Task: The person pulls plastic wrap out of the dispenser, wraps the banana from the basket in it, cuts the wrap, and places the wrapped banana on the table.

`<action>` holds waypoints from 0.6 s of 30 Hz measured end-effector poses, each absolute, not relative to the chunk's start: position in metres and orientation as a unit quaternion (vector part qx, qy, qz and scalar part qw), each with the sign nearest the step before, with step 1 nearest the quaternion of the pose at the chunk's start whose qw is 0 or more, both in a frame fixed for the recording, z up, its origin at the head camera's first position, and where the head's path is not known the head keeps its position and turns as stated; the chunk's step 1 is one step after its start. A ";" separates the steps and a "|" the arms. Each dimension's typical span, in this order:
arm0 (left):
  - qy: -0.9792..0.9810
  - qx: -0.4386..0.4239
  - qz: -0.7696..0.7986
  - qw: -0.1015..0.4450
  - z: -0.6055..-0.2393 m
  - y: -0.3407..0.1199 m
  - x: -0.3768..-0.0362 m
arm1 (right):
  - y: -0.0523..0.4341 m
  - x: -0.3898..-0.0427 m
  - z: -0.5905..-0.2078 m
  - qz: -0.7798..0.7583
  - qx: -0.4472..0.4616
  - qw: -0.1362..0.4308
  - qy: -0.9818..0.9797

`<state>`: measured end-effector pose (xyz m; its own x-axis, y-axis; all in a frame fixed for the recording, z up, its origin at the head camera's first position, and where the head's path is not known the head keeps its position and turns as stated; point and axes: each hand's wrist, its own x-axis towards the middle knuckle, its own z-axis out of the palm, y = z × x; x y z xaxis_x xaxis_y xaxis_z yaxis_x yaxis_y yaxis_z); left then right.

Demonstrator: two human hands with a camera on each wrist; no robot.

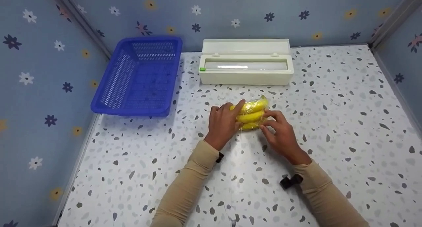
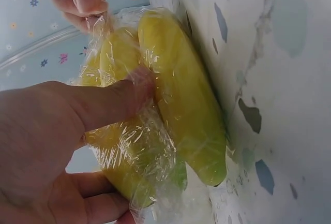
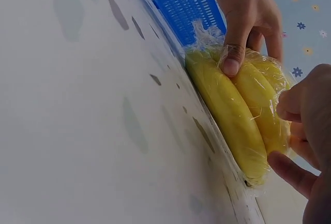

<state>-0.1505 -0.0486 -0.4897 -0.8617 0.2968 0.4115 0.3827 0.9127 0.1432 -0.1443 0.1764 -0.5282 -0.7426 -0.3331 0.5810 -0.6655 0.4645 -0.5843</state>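
Both hands, left hand (image 1: 224,123) and right hand (image 1: 280,133), crowd the wrapped bananas (image 1: 252,113) at table (image 1: 346,121) centre. Behind them, near, the open wrap dispenser (image 1: 246,66) blocks the far side; blue basket (image 1: 140,77) blocks the far left. Bare tabletop lies to the right, left front and near edge. Walls close three sides.

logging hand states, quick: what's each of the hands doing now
Left hand: holds the wrapped bananas, thumb pressed on the wrap.
Right hand: pinches the wrap at the bananas' end.
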 end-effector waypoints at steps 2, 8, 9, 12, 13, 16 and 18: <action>-0.958 -0.178 -0.107 0.197 -0.491 -0.048 -0.150 | 0.175 -0.145 -0.530 0.415 0.302 0.201 -0.835; -0.959 -0.179 -0.101 0.194 -0.494 -0.047 -0.149 | 0.174 -0.146 -0.534 0.373 0.293 0.196 -0.858; -0.959 -0.180 -0.100 0.193 -0.494 -0.047 -0.149 | 0.174 -0.146 -0.534 0.367 0.291 0.192 -0.863; -0.961 -0.179 -0.094 0.189 -0.495 -0.047 -0.147 | 0.175 -0.145 -0.533 0.354 0.285 0.179 -0.873; -0.961 -0.178 -0.094 0.188 -0.495 -0.046 -0.147 | 0.175 -0.145 -0.532 0.352 0.283 0.176 -0.874; -0.963 -0.176 -0.093 0.182 -0.495 -0.045 -0.147 | 0.175 -0.144 -0.531 0.356 0.269 0.167 -0.879; -0.964 -0.175 -0.093 0.179 -0.495 -0.044 -0.147 | 0.175 -0.143 -0.530 0.360 0.256 0.162 -0.882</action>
